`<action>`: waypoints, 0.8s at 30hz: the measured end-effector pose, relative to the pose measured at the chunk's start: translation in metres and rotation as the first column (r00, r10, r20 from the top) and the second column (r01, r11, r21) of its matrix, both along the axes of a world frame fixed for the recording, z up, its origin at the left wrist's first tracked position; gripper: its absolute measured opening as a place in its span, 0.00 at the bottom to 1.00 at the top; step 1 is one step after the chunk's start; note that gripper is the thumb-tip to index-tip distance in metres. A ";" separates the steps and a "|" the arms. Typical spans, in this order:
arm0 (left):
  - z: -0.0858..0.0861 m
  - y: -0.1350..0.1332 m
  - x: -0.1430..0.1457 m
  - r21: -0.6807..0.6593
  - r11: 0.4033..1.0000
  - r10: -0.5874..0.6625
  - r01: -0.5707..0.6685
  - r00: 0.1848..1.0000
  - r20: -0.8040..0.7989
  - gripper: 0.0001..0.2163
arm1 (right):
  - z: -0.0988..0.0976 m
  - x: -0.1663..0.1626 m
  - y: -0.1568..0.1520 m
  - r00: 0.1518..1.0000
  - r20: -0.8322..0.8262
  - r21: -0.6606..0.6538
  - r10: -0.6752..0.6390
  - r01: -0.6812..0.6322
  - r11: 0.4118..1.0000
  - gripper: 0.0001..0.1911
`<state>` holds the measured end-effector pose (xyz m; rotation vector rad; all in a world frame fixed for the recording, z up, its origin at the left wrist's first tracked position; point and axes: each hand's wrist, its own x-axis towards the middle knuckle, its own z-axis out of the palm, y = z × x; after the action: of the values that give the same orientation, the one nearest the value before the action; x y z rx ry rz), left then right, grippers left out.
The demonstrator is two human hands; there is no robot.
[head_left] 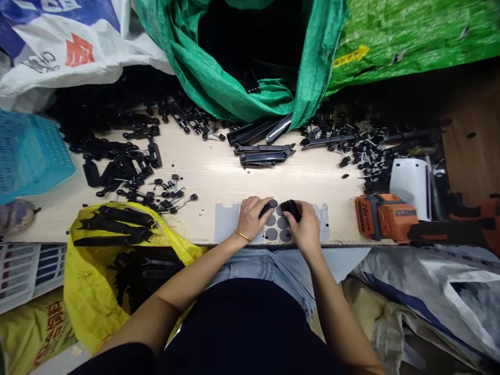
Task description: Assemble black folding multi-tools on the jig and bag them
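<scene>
My left hand grips a small black part at the front edge of the light wooden table. Just to the right, my right hand holds another small black part. Both hands rest over a pale sheet that carries round grey pads. The two black parts nearly touch above the pads.
Long black plastic pieces lie mid-table under an open green sack. Small black parts and pins are scattered left and right. An orange cordless drill lies at the right, a yellow bag of black parts at the left, a blue basket beyond it.
</scene>
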<state>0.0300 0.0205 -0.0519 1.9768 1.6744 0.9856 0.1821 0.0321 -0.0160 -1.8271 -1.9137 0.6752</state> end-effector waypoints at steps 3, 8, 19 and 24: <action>-0.002 0.002 0.002 0.018 1.000 0.001 -0.001 1.000 -0.007 0.14 | -0.002 -0.005 -0.002 0.994 0.048 0.046 0.102 -0.104 0.994 0.20; -0.005 0.004 0.005 0.038 0.999 0.036 -0.036 0.999 0.003 0.14 | -0.007 -0.006 -0.010 0.972 -0.031 0.068 0.234 -0.231 0.970 0.31; -0.001 0.019 -0.011 0.050 0.977 -0.192 0.205 0.962 -0.196 0.15 | -0.011 0.001 -0.008 0.964 -0.143 0.112 0.222 -0.207 0.972 0.33; -0.002 0.018 -0.008 0.029 0.991 -0.122 0.131 0.967 -0.222 0.15 | -0.012 0.000 -0.009 0.967 -0.127 0.115 0.222 -0.208 0.971 0.34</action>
<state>0.0224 0.0388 -0.0537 2.2619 1.6236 0.7873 0.1822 0.0236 -0.0280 -1.4846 -2.0305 0.7405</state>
